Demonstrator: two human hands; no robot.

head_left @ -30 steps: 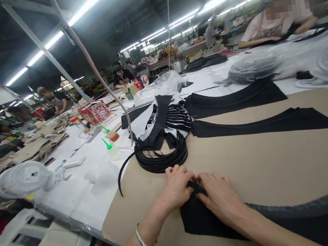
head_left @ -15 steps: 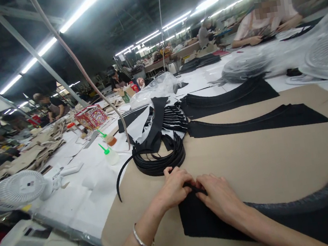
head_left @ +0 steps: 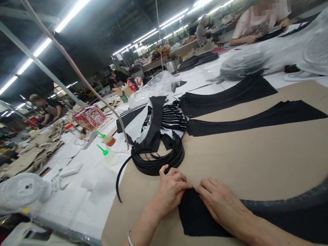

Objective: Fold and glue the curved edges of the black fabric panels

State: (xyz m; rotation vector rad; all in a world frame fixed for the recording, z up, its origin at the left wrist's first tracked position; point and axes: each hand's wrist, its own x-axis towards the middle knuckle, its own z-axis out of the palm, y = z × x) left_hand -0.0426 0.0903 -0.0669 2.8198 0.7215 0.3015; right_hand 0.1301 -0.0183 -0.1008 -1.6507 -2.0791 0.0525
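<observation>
A long black fabric piece (head_left: 299, 214) with a curved, greyish upper edge lies on the tan sheet (head_left: 155, 237) in front of me. My left hand (head_left: 173, 186), a silver bangle on its wrist, pinches the top left corner of this fabric between thumb and fingers. Close beside it, my right hand (head_left: 219, 196) is closed on the same upper edge, its fingertips just right of the left ones. The right hand and forearm hide part of the fabric. Just beyond my left hand sits a coil of black cord (head_left: 158, 160), one loose end curling left.
Two more curved black pieces (head_left: 257, 118) lie farther back, beside striped scraps (head_left: 173, 117). Green-capped bottles (head_left: 110, 157), a red patterned box (head_left: 89, 117) and a white fan (head_left: 17, 192) stand left. Clear plastic (head_left: 243, 64) lies back right, near a seated person (head_left: 260, 25).
My fingertips have shifted slightly along the edge; the dark fold that stood between them now lies flatter, and more of the fabric's corner shows. The view has moved a little.
</observation>
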